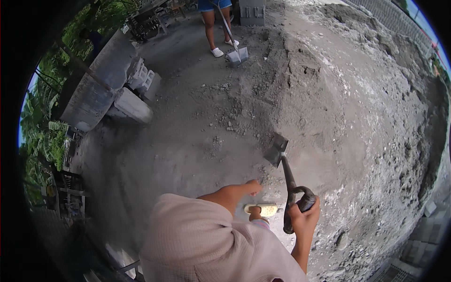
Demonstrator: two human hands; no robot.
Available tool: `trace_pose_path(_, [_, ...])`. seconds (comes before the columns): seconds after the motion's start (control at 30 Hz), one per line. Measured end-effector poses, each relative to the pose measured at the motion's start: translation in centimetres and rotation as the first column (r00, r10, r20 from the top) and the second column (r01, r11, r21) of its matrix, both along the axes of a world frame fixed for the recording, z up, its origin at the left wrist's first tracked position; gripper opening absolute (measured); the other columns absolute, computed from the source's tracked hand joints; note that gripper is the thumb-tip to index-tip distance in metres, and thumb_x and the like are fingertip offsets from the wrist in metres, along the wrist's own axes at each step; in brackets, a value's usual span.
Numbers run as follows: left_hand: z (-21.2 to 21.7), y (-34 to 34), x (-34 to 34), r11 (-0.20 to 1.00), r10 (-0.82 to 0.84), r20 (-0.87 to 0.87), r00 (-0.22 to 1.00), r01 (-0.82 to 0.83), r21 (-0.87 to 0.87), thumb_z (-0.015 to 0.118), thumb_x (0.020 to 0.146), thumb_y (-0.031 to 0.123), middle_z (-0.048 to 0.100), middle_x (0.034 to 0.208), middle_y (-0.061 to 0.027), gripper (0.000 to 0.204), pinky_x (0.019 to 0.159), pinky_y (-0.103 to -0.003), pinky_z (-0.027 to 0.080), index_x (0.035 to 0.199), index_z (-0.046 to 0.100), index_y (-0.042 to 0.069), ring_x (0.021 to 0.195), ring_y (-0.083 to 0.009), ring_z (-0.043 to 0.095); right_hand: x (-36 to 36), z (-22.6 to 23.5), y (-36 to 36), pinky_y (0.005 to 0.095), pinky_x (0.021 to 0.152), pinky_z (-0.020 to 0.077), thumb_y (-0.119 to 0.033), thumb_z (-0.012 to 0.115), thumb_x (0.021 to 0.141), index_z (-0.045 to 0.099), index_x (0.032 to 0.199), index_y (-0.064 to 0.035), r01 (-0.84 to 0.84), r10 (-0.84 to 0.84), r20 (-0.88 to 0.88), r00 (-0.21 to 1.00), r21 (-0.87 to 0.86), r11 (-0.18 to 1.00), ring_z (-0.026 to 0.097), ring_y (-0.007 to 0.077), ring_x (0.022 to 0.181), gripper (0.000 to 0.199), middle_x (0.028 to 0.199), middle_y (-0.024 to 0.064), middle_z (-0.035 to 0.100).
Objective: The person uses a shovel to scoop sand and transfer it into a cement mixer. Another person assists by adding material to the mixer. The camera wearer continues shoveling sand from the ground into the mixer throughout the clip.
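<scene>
Right grip (305,217) wrapped round handle (308,201) of 1 shovel (289,176), likely for leverage; blade (276,151) ahead of it, angled at dirt (324,122), contact unclear. Left grip (254,187) off shovel, leftward; can't tell if closed.

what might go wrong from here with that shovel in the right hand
Only the right hand grips the shovel, with the left hand off it, so it might twist under load. The yellow clog is fairly near the shovel's blade, so a slip could perhaps catch the foot. The grey mound looks loose and lumpy, so footing there might shift.
</scene>
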State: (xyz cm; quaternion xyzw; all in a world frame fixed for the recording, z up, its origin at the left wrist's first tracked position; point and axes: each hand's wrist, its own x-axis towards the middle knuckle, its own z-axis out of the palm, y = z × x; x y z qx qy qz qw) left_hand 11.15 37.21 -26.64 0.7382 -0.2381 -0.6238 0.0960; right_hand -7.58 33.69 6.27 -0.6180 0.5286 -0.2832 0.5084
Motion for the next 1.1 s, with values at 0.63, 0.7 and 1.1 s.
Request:
trace_pose_path(0.63, [5.4,49.9,18.5,-0.293,0.943,-0.215,-0.255,-0.941,-0.169,0.053,0.072,0.020,0.051,0.065,-0.0016,0.012,0.045,-0.029,0.042,0.081,0.052,0.011,0.051,-0.0147,0.052,24.4,-2.7,14.1,0.0243,0.038,0.0404,-0.013,0.066,0.068,0.049,0.084,-0.0008,-0.603,0.519,0.329,0.789,0.255,0.756,0.048,0.0138,0.042,0.027,0.059,0.0051,0.049])
trace_pose_path(0.7, [5.2,60.3,14.6,-0.507,0.860,-0.048,-0.509,-0.838,-0.200,0.050,0.071,0.015,0.046,0.059,0.0002,0.003,0.040,-0.027,0.037,0.072,0.048,0.013,0.045,-0.0119,0.045,27.1,-2.6,16.0,0.0240,0.038,0.0395,-0.012,0.065,0.067,0.051,0.080,-0.0014,-0.642,0.598,0.232,0.767,0.279,0.714,0.048,0.0135,0.042,0.022,0.058,0.0051,0.049])
trace_pose_path(1.1, [-2.8,70.8,-6.4,-0.979,-0.053,-0.221,-0.974,0.007,0.202,0.049,0.076,0.018,0.048,0.056,0.0022,0.014,0.049,-0.029,0.037,0.063,0.046,0.016,0.051,-0.0149,0.046,47.6,-10.0,28.0,0.0276,0.036,0.0385,-0.012,0.063,0.062,0.050,0.059,-0.0020,-0.727,0.795,-0.030,0.607,0.384,0.569,0.048,0.0159,0.039,0.016,0.053,0.0056,0.049])
